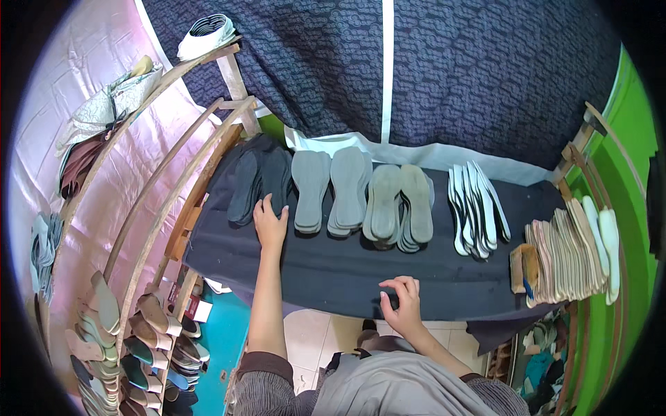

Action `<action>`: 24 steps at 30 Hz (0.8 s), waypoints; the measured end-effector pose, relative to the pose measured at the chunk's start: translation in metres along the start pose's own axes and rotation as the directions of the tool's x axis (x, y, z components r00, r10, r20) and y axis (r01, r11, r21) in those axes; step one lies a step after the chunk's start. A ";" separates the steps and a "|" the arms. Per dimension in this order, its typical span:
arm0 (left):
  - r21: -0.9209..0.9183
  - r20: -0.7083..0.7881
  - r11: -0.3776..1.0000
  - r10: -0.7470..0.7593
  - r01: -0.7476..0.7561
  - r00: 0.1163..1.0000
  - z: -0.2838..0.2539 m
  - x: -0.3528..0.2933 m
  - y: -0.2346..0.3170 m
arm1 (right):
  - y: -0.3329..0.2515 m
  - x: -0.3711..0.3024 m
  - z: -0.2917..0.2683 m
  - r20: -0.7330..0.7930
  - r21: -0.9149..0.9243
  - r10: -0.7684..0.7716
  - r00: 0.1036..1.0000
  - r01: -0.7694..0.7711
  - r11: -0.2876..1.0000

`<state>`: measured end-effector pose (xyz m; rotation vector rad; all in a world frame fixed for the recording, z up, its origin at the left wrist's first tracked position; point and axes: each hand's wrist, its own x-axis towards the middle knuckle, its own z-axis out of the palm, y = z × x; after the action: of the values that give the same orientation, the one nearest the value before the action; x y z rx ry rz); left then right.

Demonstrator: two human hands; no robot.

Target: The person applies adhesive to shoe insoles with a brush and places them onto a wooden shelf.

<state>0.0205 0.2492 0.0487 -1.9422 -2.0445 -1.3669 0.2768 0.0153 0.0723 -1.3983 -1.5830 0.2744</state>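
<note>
My left hand [270, 223] reaches out with its fingers spread at the heel end of a stack of black shoe soles [275, 173]; whether it presses on them I cannot tell. Another black stack [244, 187] lies just left of it. My right hand [402, 305] hovers near the table's front edge, its fingers curled and the thumb apart, with nothing seen between them. Right of the black stacks lie light grey soles [311, 184], more grey soles [350, 187], and olive-grey soles [416, 208]. Several white-edged soles [479, 208] lean together farther right.
A black cloth covers the table [333, 274]. At its right end stands a row of beige soles [565, 256] beside a small wooden block [524, 269]. Wooden racks [173, 180] with shoe parts rise on the left. A dark patterned curtain [472, 76] hangs behind.
</note>
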 end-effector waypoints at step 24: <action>-0.801 0.219 0.556 -0.073 0.222 0.973 -0.086 -0.117 0.082 | -0.055 0.107 0.089 0.392 0.907 0.067 0.917 -0.398 0.135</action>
<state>0.0680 0.0934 0.0841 -2.2164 -1.7811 -2.6779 0.1881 0.1259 0.1198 -0.4677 -0.8796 1.4902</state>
